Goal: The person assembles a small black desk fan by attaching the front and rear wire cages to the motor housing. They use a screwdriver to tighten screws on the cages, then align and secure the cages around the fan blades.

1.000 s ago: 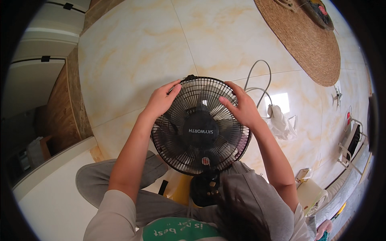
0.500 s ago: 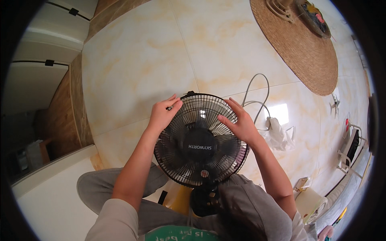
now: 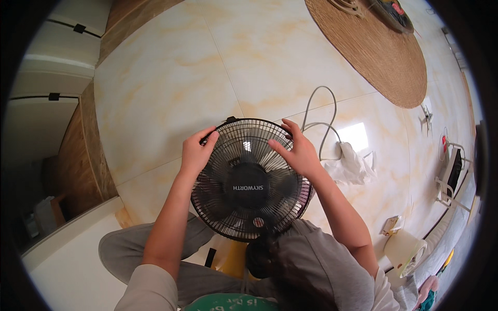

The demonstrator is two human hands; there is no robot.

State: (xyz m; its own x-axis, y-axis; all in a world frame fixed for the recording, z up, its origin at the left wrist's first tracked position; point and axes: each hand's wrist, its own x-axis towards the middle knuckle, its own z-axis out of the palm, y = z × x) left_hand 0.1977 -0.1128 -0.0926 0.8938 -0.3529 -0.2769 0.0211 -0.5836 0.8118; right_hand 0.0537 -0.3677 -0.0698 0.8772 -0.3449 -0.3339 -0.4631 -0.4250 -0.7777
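Note:
A round black fan stands between my legs, its wire grille toward me and dark blades behind the wires. On the upper left of its rim, my left hand pinches the edge between thumb and fingers. My right hand grips the upper right rim, fingers over the outer edge and thumb on the front wires. A small black clip sticks out at the top of the rim, between the hands. Part of the fan's base is hidden below the grille by dark hair and my leg.
A grey cable loops over the tiled floor beside a crumpled white plastic bag. Farther off lies an oval woven mat bearing a tray. White cabinets line the left; a paper roll is at right.
The view has shifted, so the fan and both hands appear slightly farther left. Both hands stay on the rim; the left fingertips have moved slightly along the edge.

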